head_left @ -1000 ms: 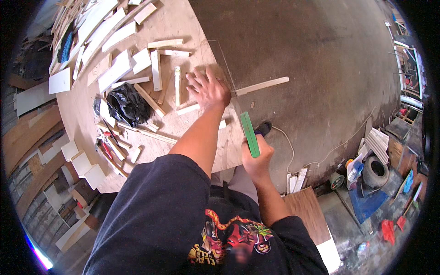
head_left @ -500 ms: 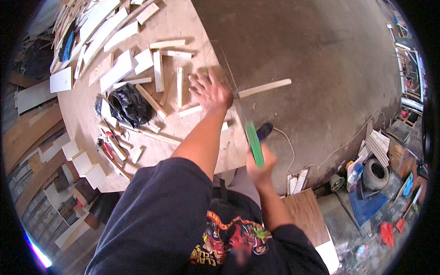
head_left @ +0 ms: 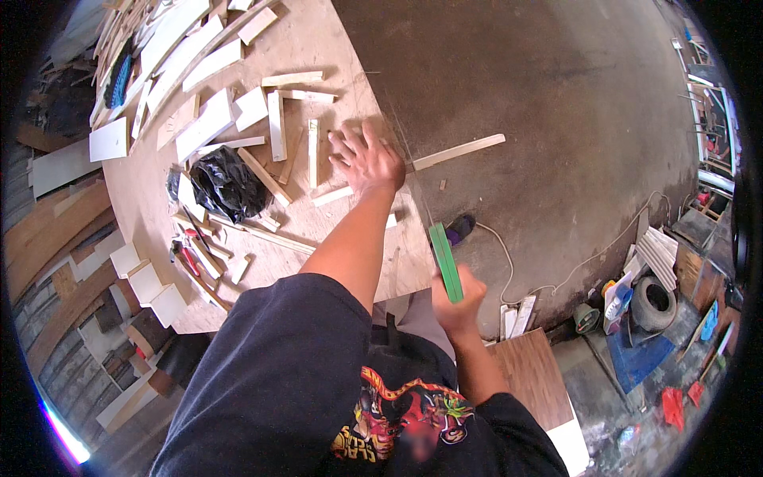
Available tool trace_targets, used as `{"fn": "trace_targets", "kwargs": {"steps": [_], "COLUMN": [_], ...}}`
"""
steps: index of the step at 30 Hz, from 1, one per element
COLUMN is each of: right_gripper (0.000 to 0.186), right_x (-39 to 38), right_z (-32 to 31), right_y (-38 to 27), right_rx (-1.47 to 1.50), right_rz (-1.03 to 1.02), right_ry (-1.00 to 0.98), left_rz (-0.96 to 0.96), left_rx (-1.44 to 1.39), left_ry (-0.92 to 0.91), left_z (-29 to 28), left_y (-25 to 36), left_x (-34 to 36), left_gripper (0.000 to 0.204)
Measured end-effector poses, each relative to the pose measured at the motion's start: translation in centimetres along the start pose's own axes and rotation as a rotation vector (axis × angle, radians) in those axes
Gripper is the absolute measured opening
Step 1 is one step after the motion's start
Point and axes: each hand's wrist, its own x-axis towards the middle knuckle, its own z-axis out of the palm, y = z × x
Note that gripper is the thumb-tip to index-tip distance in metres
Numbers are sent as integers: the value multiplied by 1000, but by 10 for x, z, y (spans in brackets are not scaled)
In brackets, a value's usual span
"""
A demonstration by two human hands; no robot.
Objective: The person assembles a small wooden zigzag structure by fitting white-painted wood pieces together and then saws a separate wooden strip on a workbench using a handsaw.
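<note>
My left hand [head_left: 369,163] lies spread and open, pressing down near the right edge of the plywood table [head_left: 373,266]. Under its palm runs a pale wood strip [head_left: 461,152], whose far part juts out past the edge over the floor. Closed around the green handle of a handsaw [head_left: 447,264], my right hand [head_left: 461,304] is close to my body, beside the table edge. The thin blade points away from me along that edge and meets the strip just right of my left hand. How deep its teeth sit in the wood cannot be made out.
Several short wood offcuts [head_left: 276,126] and a black plastic bag [head_left: 229,184] lie left of my hand. Red-handled pliers [head_left: 189,258] are near the table's front left. A cable [head_left: 505,250] crosses the floor at right, near a tyre [head_left: 653,304] and a brown board [head_left: 534,372].
My right hand has drawn the saw back toward my body, slightly down and to the right. My left hand and the wood strip keep nearly the same place.
</note>
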Motion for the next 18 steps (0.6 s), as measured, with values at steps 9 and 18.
{"fn": "trace_targets", "kwargs": {"steps": [9, 18], "right_gripper": [13, 11], "right_x": [2, -7], "right_z": [-6, -13], "right_y": [-9, -10], "right_rx": [-50, -38], "right_rz": [-70, 34], "right_ry": [-25, -37], "left_rz": [-9, -8], "left_rx": [-7, 11], "left_ry": [-2, 9], "left_z": [-4, 0], "left_y": [1, 1], "left_x": [-1, -2], "left_gripper": [58, 55]}}
